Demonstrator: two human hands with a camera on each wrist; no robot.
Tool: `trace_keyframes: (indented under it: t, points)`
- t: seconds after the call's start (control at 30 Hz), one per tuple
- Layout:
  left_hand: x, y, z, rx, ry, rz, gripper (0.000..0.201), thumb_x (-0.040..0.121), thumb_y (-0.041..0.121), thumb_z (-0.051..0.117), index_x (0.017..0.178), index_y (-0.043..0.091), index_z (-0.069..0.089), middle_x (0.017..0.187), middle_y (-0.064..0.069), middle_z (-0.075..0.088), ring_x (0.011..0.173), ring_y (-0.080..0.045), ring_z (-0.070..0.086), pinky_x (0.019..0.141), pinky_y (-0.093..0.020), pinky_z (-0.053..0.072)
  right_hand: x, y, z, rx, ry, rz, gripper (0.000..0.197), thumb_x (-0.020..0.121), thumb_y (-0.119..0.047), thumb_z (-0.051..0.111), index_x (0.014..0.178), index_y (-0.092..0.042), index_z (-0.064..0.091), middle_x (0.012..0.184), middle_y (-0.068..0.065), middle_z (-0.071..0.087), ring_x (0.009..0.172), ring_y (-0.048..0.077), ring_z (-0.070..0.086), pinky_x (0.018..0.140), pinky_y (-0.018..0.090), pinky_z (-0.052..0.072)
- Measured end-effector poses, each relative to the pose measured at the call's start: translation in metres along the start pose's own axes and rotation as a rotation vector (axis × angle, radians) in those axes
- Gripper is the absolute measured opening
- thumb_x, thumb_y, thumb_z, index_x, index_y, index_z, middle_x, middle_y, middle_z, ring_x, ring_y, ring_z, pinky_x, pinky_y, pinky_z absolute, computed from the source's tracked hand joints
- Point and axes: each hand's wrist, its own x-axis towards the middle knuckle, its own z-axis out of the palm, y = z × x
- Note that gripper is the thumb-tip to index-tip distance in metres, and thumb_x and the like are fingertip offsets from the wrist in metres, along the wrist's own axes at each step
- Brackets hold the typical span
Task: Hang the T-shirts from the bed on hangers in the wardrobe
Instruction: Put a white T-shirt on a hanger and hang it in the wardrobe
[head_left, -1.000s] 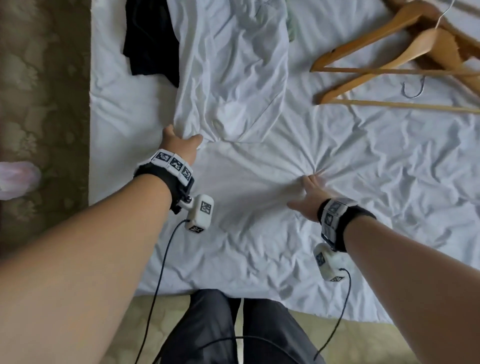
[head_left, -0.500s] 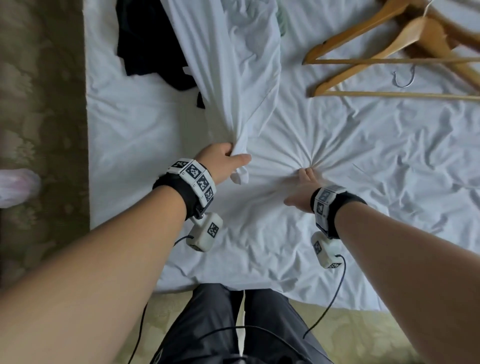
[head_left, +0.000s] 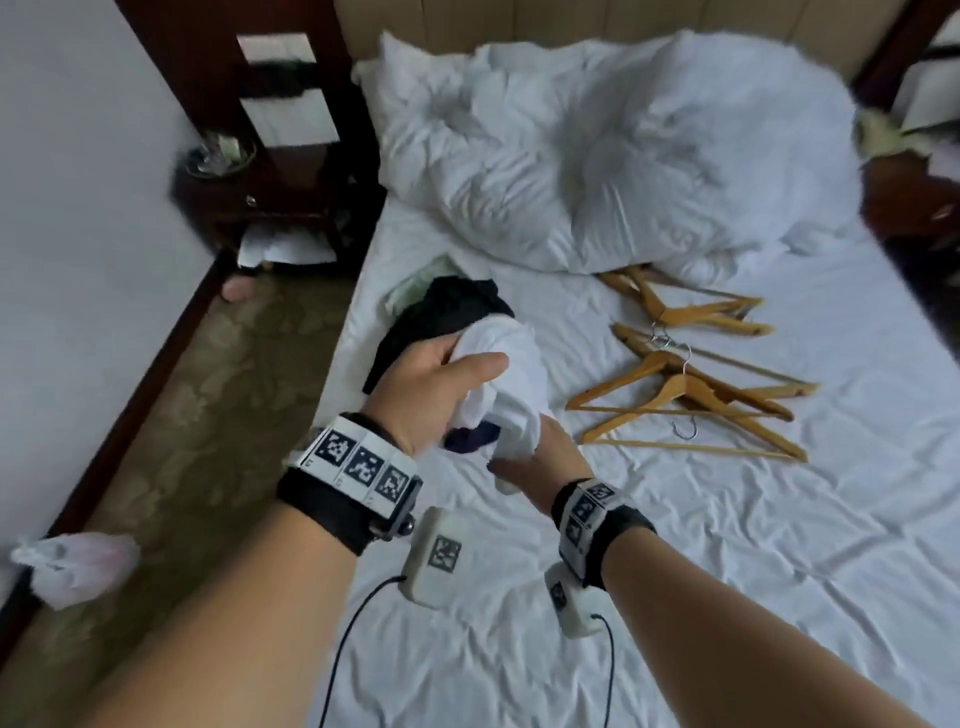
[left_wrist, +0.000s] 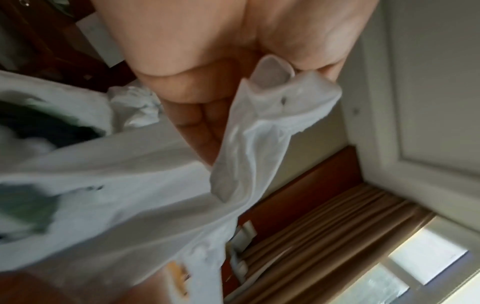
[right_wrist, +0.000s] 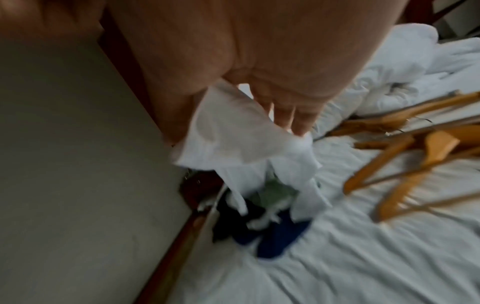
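A white T-shirt (head_left: 511, 374) is bunched and lifted above the bed (head_left: 727, 545), held by both hands. My left hand (head_left: 441, 384) grips its upper part, fingers curled round the cloth (left_wrist: 262, 123). My right hand (head_left: 530, 457) pinches a lower edge of the same shirt (right_wrist: 228, 133). Beneath and behind it lie a black garment (head_left: 441, 312), a dark blue one (right_wrist: 275, 236) and a pale green one (head_left: 415, 283). Several wooden hangers (head_left: 691, 400) lie on the sheet to the right, also seen in the right wrist view (right_wrist: 415, 156).
A crumpled white duvet (head_left: 623, 166) is piled at the head of the bed. A dark wooden nightstand (head_left: 270, 192) stands at the left by the wall. Patterned carpet (head_left: 208, 405) runs along the bed's left side, with a pink slipper (head_left: 78, 566) on it.
The white T-shirt has been gathered and lifted off the sheet. My right hand left the sheet and took hold of the shirt. The head view tilted up toward the pillows.
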Motion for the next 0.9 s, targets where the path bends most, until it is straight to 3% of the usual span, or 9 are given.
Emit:
trace_keyframes:
  t: [0.1,0.2,0.33,0.43,0.53,0.67,0.77,0.83,0.9]
  points:
    - [-0.030,0.051,-0.018,-0.204,0.125,0.172,0.016,0.080,0.025,0.077,0.077,0.010,0.074,0.068,-0.012,0.066,0.067,-0.026,0.064,0.074,-0.038,0.050,-0.030,-0.040,-0.032,-0.008,0.152,-0.070,0.026,0.088,-0.050,0.059,0.107,-0.033,0.062,0.108,-0.003,0.067,0.096,0.024,0.063,0.082,0.039,0.052]
    - [-0.051,0.079,-0.042,-0.433,0.205,0.223,0.032,0.094,0.014,0.066,0.063,0.018,0.073,0.067,-0.005,0.069,0.068,-0.021,0.070,0.078,-0.042,0.055,-0.054,-0.046,-0.046,0.067,0.263,0.072,0.033,0.102,-0.040,0.054,0.125,-0.020,0.064,0.118,0.007,0.069,0.111,0.033,0.064,0.091,0.039,0.050]
    - [-0.069,0.071,-0.080,-0.489,0.196,0.200,0.004,0.087,0.016,0.071,0.086,0.018,0.074,0.090,-0.006,0.076,0.086,-0.021,0.075,0.076,-0.044,0.058,-0.074,-0.043,-0.052,0.377,0.375,0.100,0.030,0.091,-0.032,0.054,0.114,-0.018,0.067,0.099,0.007,0.073,0.097,0.032,0.069,0.088,0.047,0.055]
    - [-0.071,0.041,-0.105,-0.404,0.248,0.071,0.013,0.090,0.011,0.074,0.099,0.008,0.065,0.103,-0.016,0.074,0.096,-0.030,0.072,0.082,-0.047,0.059,-0.094,-0.050,-0.057,0.793,0.508,0.198,0.027,0.081,-0.026,0.050,0.096,-0.017,0.071,0.097,0.018,0.071,0.090,0.034,0.067,0.090,0.063,0.056]
    - [-0.066,0.003,-0.122,-0.407,0.325,-0.022,0.043,0.083,0.012,0.081,0.118,0.004,0.058,0.120,-0.019,0.071,0.106,-0.032,0.072,0.098,-0.052,0.057,-0.132,-0.082,-0.061,0.996,0.615,0.247,0.021,0.092,-0.015,0.050,0.079,-0.012,0.067,0.079,0.012,0.059,0.075,0.029,0.059,0.072,0.048,0.057]
    - [-0.060,-0.056,-0.127,-0.110,0.272,-0.199,0.083,0.075,0.036,0.085,0.146,0.034,0.043,0.127,0.007,0.060,0.111,-0.019,0.064,0.098,-0.039,0.052,-0.158,-0.096,-0.058,1.105,0.698,0.212,0.015,0.099,-0.025,0.058,0.099,-0.015,0.069,0.085,0.007,0.059,0.074,0.026,0.060,0.062,0.038,0.055]
    - [-0.067,-0.096,-0.112,0.001,0.217,-0.312,0.047,0.088,0.031,0.076,0.129,0.022,0.057,0.112,-0.001,0.065,0.090,-0.020,0.062,0.078,-0.032,0.052,-0.175,-0.095,-0.052,1.158,0.695,0.198,0.024,0.100,-0.030,0.062,0.113,-0.012,0.070,0.097,0.012,0.068,0.085,0.030,0.069,0.063,0.043,0.060]
    - [-0.073,-0.116,-0.095,0.005,0.071,-0.363,0.027,0.090,0.025,0.076,0.113,0.014,0.067,0.106,-0.009,0.069,0.086,-0.022,0.062,0.082,-0.035,0.052,-0.186,-0.096,-0.050,1.173,0.642,0.198,0.028,0.101,-0.030,0.060,0.113,-0.007,0.069,0.098,0.016,0.069,0.085,0.033,0.071,0.066,0.046,0.060]
    - [-0.081,-0.123,-0.075,0.015,-0.155,-0.363,0.030,0.083,0.027,0.083,0.106,0.016,0.068,0.104,-0.009,0.068,0.088,-0.020,0.062,0.084,-0.036,0.050,-0.195,-0.100,-0.052,1.175,0.550,0.201,0.024,0.102,-0.028,0.056,0.103,-0.006,0.067,0.094,0.017,0.069,0.075,0.034,0.071,0.068,0.046,0.059]
